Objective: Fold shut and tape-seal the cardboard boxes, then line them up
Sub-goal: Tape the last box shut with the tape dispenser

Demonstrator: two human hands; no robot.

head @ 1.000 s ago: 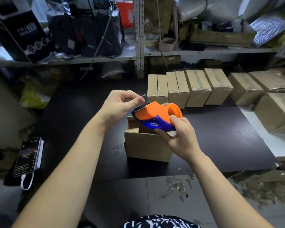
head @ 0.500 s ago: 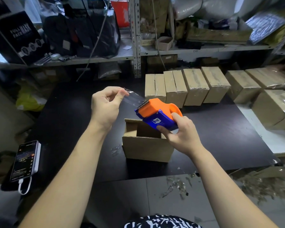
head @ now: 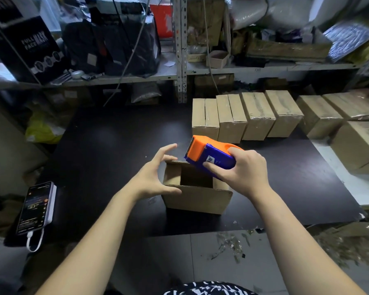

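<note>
- Open cardboard box [head: 197, 196]: upright on black bench [head: 115, 145], near-centre, top open, dark inside visible.
- Left hand [head: 156, 175]: spread wide, nothing held; at the box's left side, thumb by near-left corner, fingers above far-left rim. Touching or not, can't tell.
- Right hand [head: 246, 171]: wrapped round tape dispenser [head: 209, 154], thumb on its blue side, fingers over the top.
- Tape dispenser: orange and blue, tilted, held above the box's far-right part. Orange toothed end points far-left, near the left fingertips but apart from them.
- Row of four closed boxes [head: 243, 118]: far side of bench, side by side, touching, well behind the open box.
- More closed boxes [head: 320, 118]: right of the row, some shiny with tape.
- Phone [head: 35, 208]: bench's left edge, screen lit, white cable [head: 35, 241] at near end.
- Tape scraps [head: 230, 241]: floor, by bench's front edge.
- Shelf [head: 115, 78] behind bench: black "FULL FACE MASK" carton [head: 30, 47], dark bags.
</note>
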